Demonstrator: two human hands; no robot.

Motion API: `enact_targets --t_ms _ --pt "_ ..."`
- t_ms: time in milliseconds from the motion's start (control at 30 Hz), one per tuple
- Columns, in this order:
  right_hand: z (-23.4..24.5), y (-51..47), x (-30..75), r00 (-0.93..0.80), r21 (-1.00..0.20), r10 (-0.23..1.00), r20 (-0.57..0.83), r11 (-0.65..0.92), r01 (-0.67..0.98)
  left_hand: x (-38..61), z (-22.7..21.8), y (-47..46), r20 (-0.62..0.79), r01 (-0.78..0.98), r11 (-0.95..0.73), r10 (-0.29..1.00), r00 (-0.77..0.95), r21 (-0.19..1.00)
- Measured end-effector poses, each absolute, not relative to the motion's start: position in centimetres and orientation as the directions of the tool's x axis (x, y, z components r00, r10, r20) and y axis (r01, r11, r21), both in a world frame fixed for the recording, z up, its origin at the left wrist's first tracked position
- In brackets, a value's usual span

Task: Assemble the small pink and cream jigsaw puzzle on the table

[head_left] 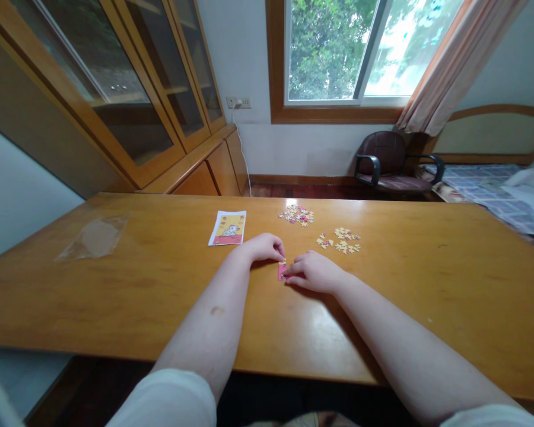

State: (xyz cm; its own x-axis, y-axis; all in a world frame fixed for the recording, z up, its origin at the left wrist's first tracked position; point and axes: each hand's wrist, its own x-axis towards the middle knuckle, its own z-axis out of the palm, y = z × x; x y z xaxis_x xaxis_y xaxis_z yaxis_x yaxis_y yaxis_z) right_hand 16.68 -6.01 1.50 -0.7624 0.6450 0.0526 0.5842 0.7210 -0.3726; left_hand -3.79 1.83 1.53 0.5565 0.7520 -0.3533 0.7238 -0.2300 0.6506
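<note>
Both my hands meet near the middle of a wooden table point(115, 284). My left hand point(264, 247) is curled, its fingertips pinching a small jigsaw piece at the top of a little joined pink patch of pieces point(282, 271). My right hand point(314, 271) rests on the table with bent fingers pressing on the right side of that patch. Beyond the hands lie two loose heaps of pieces: a pink and yellow heap point(297, 214) and a yellow heap point(340, 240). A printed reference picture point(228, 228) lies to the left of the heaps.
A clear plastic bag point(93, 237) lies flat at the table's left. Glass-fronted wooden cabinets point(129, 95) line the left wall. A dark office chair point(389, 163) stands under the window behind the table, and a bed point(507, 190) is at the right.
</note>
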Motion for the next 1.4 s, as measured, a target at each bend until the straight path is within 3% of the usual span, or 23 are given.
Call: enact_targets --t_ms 400,600,800,1067,1400 --pt "2.0 -6.3 16.6 -0.738 -0.373 0.674 0.04 0.695 0.615 -4.2 1.1 2.0 -0.304 0.659 -0.177 0.78 0.547 0.731" --pt "1.9 -6.2 16.7 -0.674 -0.346 0.737 0.045 0.645 0.682 -4.2 0.8 2.3 -0.2 0.609 -0.138 0.868 0.454 0.781" --pt "1.8 -6.3 16.4 -0.69 -0.337 0.722 0.054 0.663 0.668 -4.0 0.3 2.7 -0.083 0.554 -0.135 0.933 0.35 0.821" --pt "1.8 -6.3 16.4 -0.731 -0.365 0.681 0.046 0.692 0.622 -3.3 0.2 2.4 -0.007 0.623 -0.209 0.946 0.325 0.754" --pt "2.0 -6.2 16.3 -0.693 -0.328 0.72 0.02 0.66 0.676 -3.4 -0.5 2.7 0.018 0.624 -0.233 0.944 0.33 0.746"
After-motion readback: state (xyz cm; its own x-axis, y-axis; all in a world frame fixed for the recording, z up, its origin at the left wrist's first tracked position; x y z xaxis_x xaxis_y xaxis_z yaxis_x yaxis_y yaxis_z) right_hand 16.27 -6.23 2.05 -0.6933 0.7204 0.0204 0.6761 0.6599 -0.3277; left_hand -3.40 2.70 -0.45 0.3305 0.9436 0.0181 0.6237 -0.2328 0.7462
